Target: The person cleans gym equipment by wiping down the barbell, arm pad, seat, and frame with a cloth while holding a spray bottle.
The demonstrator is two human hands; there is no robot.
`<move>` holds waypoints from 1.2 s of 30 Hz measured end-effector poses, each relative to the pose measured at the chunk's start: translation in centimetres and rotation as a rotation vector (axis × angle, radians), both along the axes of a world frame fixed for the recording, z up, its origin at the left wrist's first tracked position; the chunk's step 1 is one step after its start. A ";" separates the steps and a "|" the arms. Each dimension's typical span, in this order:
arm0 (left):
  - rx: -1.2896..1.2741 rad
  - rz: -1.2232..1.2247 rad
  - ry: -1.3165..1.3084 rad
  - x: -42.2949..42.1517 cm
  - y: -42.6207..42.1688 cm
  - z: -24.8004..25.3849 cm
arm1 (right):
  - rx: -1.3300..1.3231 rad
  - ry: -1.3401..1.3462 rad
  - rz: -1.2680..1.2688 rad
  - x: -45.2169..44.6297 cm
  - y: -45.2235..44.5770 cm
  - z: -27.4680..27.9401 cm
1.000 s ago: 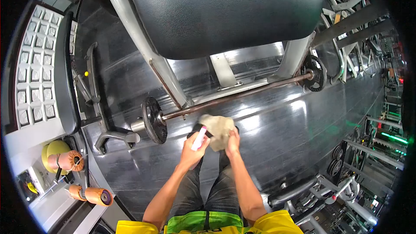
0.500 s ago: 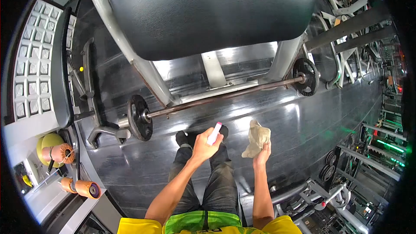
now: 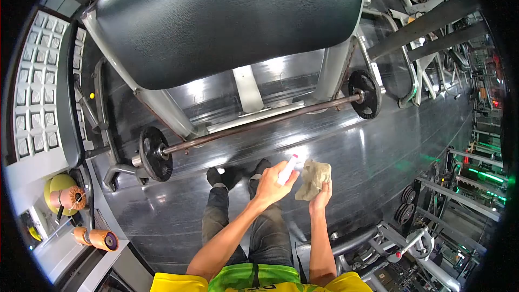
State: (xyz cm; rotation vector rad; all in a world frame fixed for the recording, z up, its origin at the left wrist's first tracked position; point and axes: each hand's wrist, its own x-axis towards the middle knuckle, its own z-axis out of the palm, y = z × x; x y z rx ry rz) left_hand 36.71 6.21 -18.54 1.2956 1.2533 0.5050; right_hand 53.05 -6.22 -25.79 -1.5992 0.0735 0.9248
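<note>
My left hand (image 3: pixel 274 185) is closed around a spray bottle (image 3: pixel 288 170), of which only the white head with a pink tip shows; the fingers hide its body. In my right hand (image 3: pixel 321 199) a crumpled grey-beige cloth (image 3: pixel 313 179) is gripped at its lower right side. The cloth hangs just right of the bottle's head, with a small gap between them. Both hands are held out in front of my legs. Beyond them a barbell (image 3: pixel 259 123) lies across the base of a bench with a large black padded board (image 3: pixel 232 21).
Weight plates sit at the barbell's left end (image 3: pixel 155 154) and right end (image 3: pixel 365 94). Another black-padded bench (image 3: pixel 71 97) stands at the left, near a shelf with orange rollers (image 3: pixel 102 239). Gym machines (image 3: pixel 416 246) stand at the lower right. My feet are on the dark floor (image 3: pixel 373 173).
My left hand has moved right with the spray bottle, towards the cloth. My right hand has shifted slightly left and down. The bench and barbell now appear further left in view.
</note>
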 end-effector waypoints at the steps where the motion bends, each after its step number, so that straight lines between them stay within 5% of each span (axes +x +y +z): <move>1: 0.008 0.004 -0.064 0.7 0.0 0.2 | -0.003 0.006 0.009 0.4 0.0 0.1; 10: -0.026 -0.119 -0.134 4.6 1.0 2.3 | 0.036 0.012 0.006 3.8 -0.4 -0.9; 17: 0.058 0.027 -0.184 1.3 -0.5 0.2 | -0.090 -0.118 0.140 3.5 2.8 -1.1; 19: -0.018 0.115 -0.202 -1.1 -0.9 0.0 | -0.093 -0.140 0.266 3.1 5.4 -1.1; 27: -0.171 0.229 -0.017 -10.3 -3.7 -1.5 | -0.017 -0.932 0.696 -2.3 17.5 -6.6; 29: -0.142 0.237 -0.005 -12.0 -4.2 -1.9 | 0.177 -1.109 0.895 -5.9 18.0 -11.7; 33: -0.172 0.279 0.050 -14.4 -5.2 -2.7 | 0.021 -1.085 1.489 -17.2 17.2 -8.3; 36: -0.161 0.307 0.017 -15.3 -4.9 -2.2 | 0.044 -1.013 1.150 -21.9 16.8 -8.4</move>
